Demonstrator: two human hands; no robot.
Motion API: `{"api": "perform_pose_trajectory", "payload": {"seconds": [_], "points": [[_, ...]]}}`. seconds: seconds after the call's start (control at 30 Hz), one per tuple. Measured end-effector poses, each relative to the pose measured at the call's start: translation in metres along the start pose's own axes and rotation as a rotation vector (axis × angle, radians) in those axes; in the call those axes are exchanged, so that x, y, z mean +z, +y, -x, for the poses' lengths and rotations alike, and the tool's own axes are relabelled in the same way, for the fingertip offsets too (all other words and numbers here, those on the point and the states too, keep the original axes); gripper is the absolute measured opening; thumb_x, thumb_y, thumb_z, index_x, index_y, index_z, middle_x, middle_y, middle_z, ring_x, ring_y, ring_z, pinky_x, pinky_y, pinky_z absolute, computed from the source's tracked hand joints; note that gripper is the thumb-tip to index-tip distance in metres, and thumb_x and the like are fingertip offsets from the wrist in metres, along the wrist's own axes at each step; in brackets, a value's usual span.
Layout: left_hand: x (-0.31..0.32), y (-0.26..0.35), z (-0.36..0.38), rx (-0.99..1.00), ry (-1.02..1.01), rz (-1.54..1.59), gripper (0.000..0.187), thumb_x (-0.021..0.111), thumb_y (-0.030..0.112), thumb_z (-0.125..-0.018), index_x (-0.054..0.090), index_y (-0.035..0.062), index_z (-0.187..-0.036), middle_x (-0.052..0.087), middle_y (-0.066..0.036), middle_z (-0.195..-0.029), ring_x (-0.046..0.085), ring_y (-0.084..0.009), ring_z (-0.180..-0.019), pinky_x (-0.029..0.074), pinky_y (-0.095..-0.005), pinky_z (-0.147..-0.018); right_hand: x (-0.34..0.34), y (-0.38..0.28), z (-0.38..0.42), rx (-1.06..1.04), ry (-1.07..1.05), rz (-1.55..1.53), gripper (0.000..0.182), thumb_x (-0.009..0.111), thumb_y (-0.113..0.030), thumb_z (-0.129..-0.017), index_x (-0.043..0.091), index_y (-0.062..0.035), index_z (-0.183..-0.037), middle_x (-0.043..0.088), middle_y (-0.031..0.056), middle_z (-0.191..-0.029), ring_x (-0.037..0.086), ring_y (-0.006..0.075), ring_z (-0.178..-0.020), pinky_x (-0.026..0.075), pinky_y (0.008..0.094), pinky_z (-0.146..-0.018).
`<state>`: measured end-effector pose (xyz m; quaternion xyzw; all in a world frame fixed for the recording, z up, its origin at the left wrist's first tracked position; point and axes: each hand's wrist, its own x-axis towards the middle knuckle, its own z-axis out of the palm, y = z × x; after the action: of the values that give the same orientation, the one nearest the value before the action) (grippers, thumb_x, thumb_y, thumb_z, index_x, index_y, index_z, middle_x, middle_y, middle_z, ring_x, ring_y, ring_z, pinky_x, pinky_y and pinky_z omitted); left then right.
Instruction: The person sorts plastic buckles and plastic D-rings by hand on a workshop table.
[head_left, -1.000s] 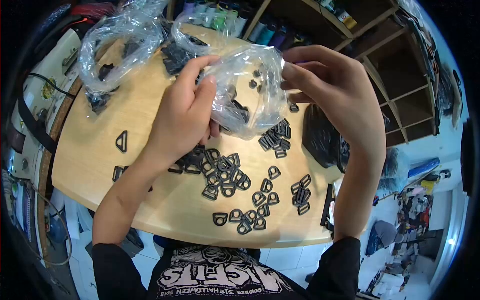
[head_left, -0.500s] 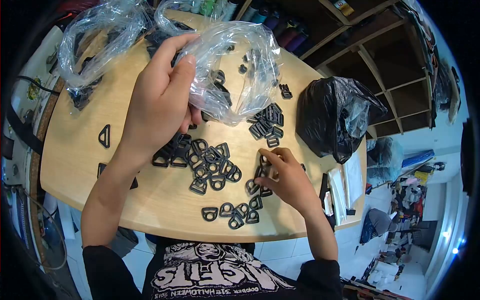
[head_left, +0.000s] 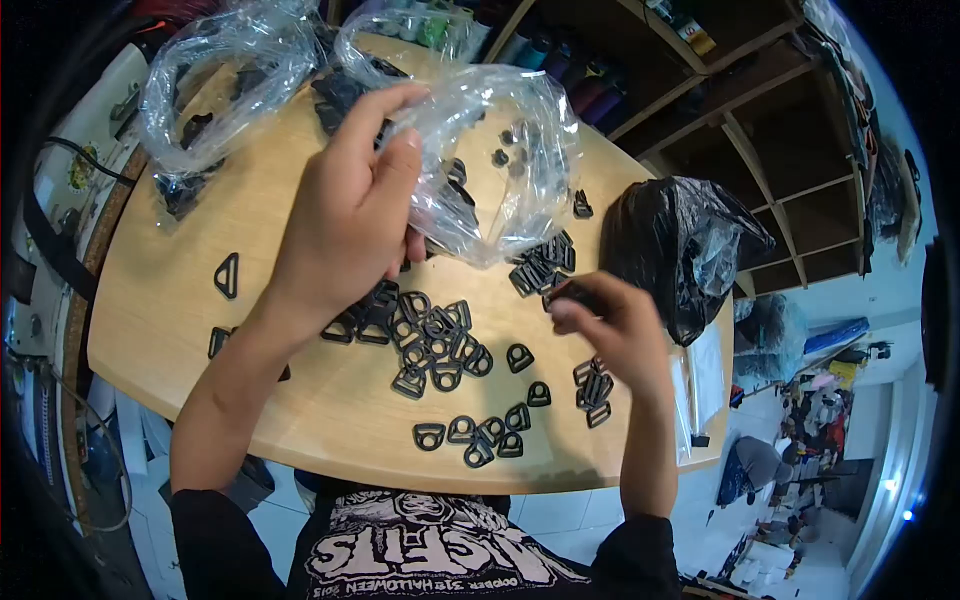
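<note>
My left hand [head_left: 360,195] is closed on the edge of a clear plastic bag [head_left: 550,120], whose round mouth hangs over the wooden table. My right hand [head_left: 615,325] is pinched around a small black piece near the slotted buckles [head_left: 543,265]. Below the bag lies a heap of black D-shaped rings [head_left: 437,345]. A smaller group of rings [head_left: 478,440] sits by the table's front edge. More black buckles [head_left: 593,392] lie under my right wrist.
A black plastic bag [head_left: 675,240] stands at the right of the table [head_left: 330,430]. Another clear bag [head_left: 165,90] is at the back left. Wooden shelves [head_left: 770,150] rise behind. A triangular ring [head_left: 227,276] lies at the left.
My right hand has moved up and to the right, away from the rings near the front, and its fingers have closed. My left hand still holds the clear bag, slightly shifted right in view.
</note>
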<state>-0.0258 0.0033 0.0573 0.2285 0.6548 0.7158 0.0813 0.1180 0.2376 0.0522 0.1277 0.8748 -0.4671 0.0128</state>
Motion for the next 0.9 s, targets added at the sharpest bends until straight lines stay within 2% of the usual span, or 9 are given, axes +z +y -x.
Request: {"api": "perform_pose_trajectory", "payload": {"seconds": [0.1, 0.27, 0.37, 0.43, 0.5, 0.57, 0.73, 0.77, 0.9], "points": [[0.000, 0.000, 0.001, 0.006, -0.017, -0.017, 0.036, 0.040, 0.020, -0.102, 0.044, 0.0026, -0.133, 0.057, -0.004, -0.063, 0.050, -0.0062, -0.042, 0.037, -0.0185, -0.037, -0.011, -0.059, -0.017, -0.147, 0.103, -0.201, 0.023, 0.066, -0.013, -0.092, 0.064, 0.0072, -0.102, 0.068, 0.0086, -0.078, 0.068, 0.0126, -0.072, 0.055, 0.0248, -0.066], [0.002, 0.001, 0.003, 0.000, -0.048, -0.027, 0.036, 0.040, 0.019, -0.102, 0.043, 0.0018, -0.133, 0.057, -0.003, -0.063, 0.049, -0.0058, -0.041, 0.037, -0.0188, -0.038, -0.009, -0.122, -0.057, -0.394, 0.185, -0.034, 0.030, 0.069, -0.020, -0.090, 0.067, 0.0080, -0.099, 0.067, 0.0073, -0.073, 0.063, 0.0093, -0.063, 0.052, 0.0227, -0.059], [0.002, 0.000, 0.002, -0.008, -0.046, -0.025, 0.036, 0.040, 0.019, -0.102, 0.043, 0.0016, -0.133, 0.056, -0.003, -0.062, 0.049, -0.0058, -0.041, 0.037, -0.0189, -0.038, -0.011, -0.136, -0.049, -0.356, 0.178, 0.101, 0.027, 0.069, -0.018, -0.089, 0.068, 0.0072, -0.097, 0.066, 0.0069, -0.069, 0.063, 0.0085, -0.061, 0.051, 0.0225, -0.057], [0.001, -0.001, 0.001, -0.010, -0.041, -0.020, 0.036, 0.040, 0.019, -0.102, 0.043, 0.0017, -0.133, 0.056, -0.003, -0.062, 0.049, -0.0059, -0.041, 0.037, -0.0189, -0.038, -0.013, -0.125, -0.039, -0.342, 0.185, 0.084, 0.024, 0.070, -0.017, -0.088, 0.069, 0.0054, -0.095, 0.066, 0.0064, -0.067, 0.062, 0.0083, -0.059, 0.050, 0.0229, -0.056], [0.001, -0.002, 0.001, 0.006, -0.028, -0.009, 0.036, 0.040, 0.020, -0.102, 0.044, 0.0015, -0.133, 0.056, -0.003, -0.062, 0.049, -0.0062, -0.041, 0.037, -0.0188, -0.038, -0.017, -0.110, -0.023, -0.120, 0.078, 0.215, 0.021, 0.071, -0.017, -0.087, 0.069, 0.0032, -0.092, 0.067, 0.0060, -0.069, 0.063, 0.0104, -0.060, 0.051, 0.0250, -0.056], [0.001, 0.000, 0.002, -0.008, -0.021, -0.008, 0.036, 0.040, 0.020, -0.102, 0.044, 0.0014, -0.132, 0.056, -0.003, -0.062, 0.050, -0.0063, -0.042, 0.037, -0.0187, -0.038, -0.016, -0.075, -0.012, -0.161, -0.094, 0.332, 0.021, 0.074, -0.017, -0.084, 0.069, -0.0008, -0.097, 0.068, 0.0075, -0.076, 0.065, 0.0145, -0.062, 0.052, 0.0279, -0.057], [-0.003, 0.002, 0.000, -0.031, -0.024, -0.021, 0.035, 0.042, 0.017, -0.099, 0.047, 0.0000, -0.130, 0.058, -0.005, -0.062, 0.056, -0.0089, -0.045, 0.042, -0.0242, -0.040, 0.023, 0.000, 0.022, -0.046, -0.289, 0.491, 0.050, 0.078, -0.017, -0.075, 0.062, -0.0097, -0.121, 0.061, 0.0129, -0.105, 0.066, 0.0268, -0.086, 0.054, 0.0358, -0.075], [-0.002, 0.001, -0.001, -0.020, -0.014, -0.017, 0.035, 0.042, 0.017, -0.099, 0.047, 0.0004, -0.130, 0.058, -0.005, -0.061, 0.056, -0.0086, -0.045, 0.042, -0.0237, -0.040, 0.031, 0.009, 0.026, -0.127, -0.234, 0.532, 0.047, 0.079, -0.011, -0.074, 0.064, -0.0108, -0.119, 0.061, 0.0098, -0.104, 0.066, 0.0203, -0.085, 0.054, 0.0297, -0.068], [0.000, 0.000, 0.001, 0.011, -0.005, -0.016, 0.037, 0.039, 0.020, -0.102, 0.045, 0.0008, -0.133, 0.058, -0.005, -0.061, 0.052, -0.0073, -0.043, 0.038, -0.0189, -0.036, 0.039, 0.017, 0.030, -0.144, -0.185, 0.502, 0.039, 0.077, -0.007, -0.075, 0.065, -0.0078, -0.113, 0.062, 0.0092, -0.101, 0.065, 0.0188, -0.082, 0.054, 0.0287, -0.068]]}}
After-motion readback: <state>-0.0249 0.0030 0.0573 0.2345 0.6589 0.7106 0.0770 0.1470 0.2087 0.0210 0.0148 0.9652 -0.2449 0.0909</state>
